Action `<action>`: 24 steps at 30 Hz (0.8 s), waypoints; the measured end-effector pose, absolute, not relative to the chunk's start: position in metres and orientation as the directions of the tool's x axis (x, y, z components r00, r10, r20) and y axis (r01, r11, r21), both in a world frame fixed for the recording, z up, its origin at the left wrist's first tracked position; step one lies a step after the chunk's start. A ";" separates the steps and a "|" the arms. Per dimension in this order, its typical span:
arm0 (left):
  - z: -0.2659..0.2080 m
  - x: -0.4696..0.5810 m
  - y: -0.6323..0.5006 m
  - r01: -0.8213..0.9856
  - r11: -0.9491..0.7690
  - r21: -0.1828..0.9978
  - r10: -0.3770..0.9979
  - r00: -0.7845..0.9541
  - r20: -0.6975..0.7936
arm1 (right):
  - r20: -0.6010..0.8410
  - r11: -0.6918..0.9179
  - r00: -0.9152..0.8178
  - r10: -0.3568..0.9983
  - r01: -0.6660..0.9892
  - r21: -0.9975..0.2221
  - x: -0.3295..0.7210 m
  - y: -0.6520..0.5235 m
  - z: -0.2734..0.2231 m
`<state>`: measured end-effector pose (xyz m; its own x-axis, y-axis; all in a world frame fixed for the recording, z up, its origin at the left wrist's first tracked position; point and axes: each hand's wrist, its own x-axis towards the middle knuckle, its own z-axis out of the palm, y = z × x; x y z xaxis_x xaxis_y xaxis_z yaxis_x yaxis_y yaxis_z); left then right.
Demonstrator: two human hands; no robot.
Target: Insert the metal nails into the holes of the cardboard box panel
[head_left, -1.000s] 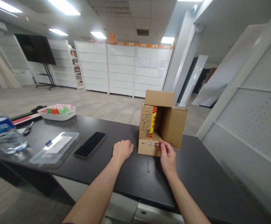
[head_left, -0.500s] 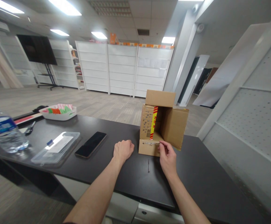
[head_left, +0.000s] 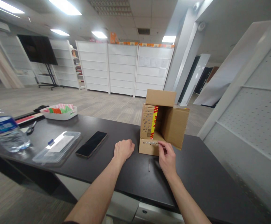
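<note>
My right hand is closed in a pinch at the lower front flap of an open cardboard box. Its fingertips meet at the right end of a row of small round metal heads in that flap; what they pinch is too small to make out. More grey heads dot the box's left panel, beside a yellow and red tape strip. My left hand rests as a fist on the dark table, left of the box and apart from it. A thin metal nail or screw lies between the hands.
Left of my left hand lie a black phone and a clear plastic case. A water bottle stands at the far left, and a white basket sits by the table's back edge. At right rises a perforated white panel.
My right hand has shifted very slightly left along the flap, still pinching. The left hand, the box and the loose metal piece stay where they were.
</note>
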<state>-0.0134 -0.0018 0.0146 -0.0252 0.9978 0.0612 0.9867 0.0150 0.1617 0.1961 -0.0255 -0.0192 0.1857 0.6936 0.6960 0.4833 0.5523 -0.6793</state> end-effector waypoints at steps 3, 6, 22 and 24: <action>0.015 -0.014 -0.002 0.987 0.013 0.161 0.998 -0.022 0.059 | 0.704 0.552 0.183 0.686 0.500 -0.668 0.196 -0.026 -0.019; 0.016 -0.013 -0.002 0.988 0.007 0.155 0.997 -0.019 0.073 | 0.714 0.558 0.173 0.679 0.510 -0.655 0.196 -0.025 -0.019; 0.015 -0.013 -0.002 0.989 0.003 0.151 0.997 -0.015 0.081 | 0.690 0.531 0.166 0.705 0.522 -0.668 0.196 -0.024 -0.019; 0.015 -0.013 -0.002 0.989 0.003 0.149 0.996 -0.016 0.084 | 0.684 0.525 0.159 0.712 0.526 -0.669 0.195 -0.024 -0.020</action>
<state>-0.0131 -0.0021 0.0152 -0.0162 0.9963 0.0842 0.9888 0.0034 0.1490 0.1955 -0.0239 -0.0197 0.1593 0.7117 0.6841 0.5262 0.5251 -0.6688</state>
